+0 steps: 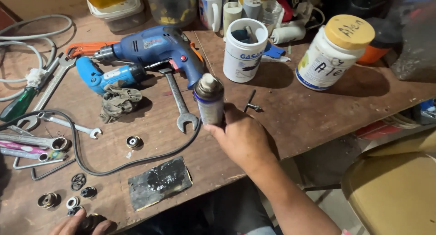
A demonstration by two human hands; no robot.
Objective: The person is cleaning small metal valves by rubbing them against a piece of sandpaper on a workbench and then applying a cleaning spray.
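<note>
1. Right hand (pixel 240 137), centre of frame, fingers wrapped around a spray can (pixel 210 100) — a firm closed grip on the lower body.
2. Can sits just above the wooden workbench (pixel 318 112); long axis near upright, nozzle end up and tilted slightly toward upper left of the frame.
3. Can base is hidden behind the fingers; contact with the bench cannot be told.
4. Open-end spanner (pixel 179 101) lies just left of the can; blue electric drill (pixel 152 49) beyond it, upper centre.
5. Left hand (pixel 81 225), bottom-left edge — mostly cut off, curled on a small dark round part (pixel 92 222), hard to make out.
6. Bearings and rings (pixel 68 196) lie scattered near that hand.
</note>
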